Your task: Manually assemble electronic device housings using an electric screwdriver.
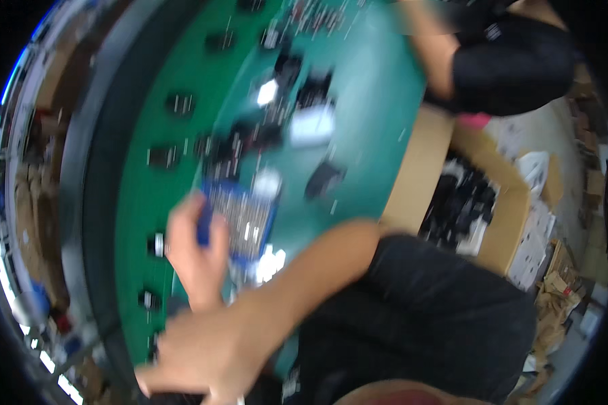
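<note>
L hand (pixel 194 250) has blue tray (pixel 271 226) of slim greyish pcs (pixel 240 217) pinched at its L side, toward near end of green surface (pixel 371 94). R hand (pixel 209 347) crosses L forearm; can't tell its grip (v. blurry). Carton (pixel 510 229) w/ black pcs (pixel 456 202) by surface's R edge.

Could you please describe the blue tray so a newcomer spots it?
On the green work surface, look beside the wearer's left hand. The blue tray there holds greyish contents; its blue rim distinguishes it from the black piece and white block.
</note>
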The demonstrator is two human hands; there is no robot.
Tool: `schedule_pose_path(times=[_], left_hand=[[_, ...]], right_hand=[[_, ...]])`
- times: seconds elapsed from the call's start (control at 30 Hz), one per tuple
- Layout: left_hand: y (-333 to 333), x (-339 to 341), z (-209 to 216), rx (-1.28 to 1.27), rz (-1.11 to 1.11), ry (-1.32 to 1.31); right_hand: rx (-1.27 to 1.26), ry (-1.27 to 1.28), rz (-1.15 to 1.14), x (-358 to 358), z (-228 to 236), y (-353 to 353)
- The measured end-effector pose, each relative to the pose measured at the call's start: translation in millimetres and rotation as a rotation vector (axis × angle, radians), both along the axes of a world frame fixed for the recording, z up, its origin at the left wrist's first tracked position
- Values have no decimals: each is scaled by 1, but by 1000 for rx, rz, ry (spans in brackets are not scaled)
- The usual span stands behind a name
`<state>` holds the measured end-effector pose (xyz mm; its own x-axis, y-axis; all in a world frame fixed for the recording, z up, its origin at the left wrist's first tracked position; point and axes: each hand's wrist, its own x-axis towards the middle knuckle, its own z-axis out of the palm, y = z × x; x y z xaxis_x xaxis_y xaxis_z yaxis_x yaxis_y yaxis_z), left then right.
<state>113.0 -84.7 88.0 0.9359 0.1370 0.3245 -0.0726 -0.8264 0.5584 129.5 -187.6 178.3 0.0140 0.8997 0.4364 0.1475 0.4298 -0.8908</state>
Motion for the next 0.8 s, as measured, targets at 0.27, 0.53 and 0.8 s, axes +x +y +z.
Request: schedule_pose_path(times=[0.27, 0.53, 0.8], left_hand=[[-94, 53, -14, 253, -426, 278], [-104, 68, -31, 310, -540, 352], [-55, 41, -7, -52, -142, 171]], right_hand=[[79, -88, 76, 11, 12, -31], [139, -58, 107, 26, 15, -42], [151, -77, 80, 24, 4, -39]])
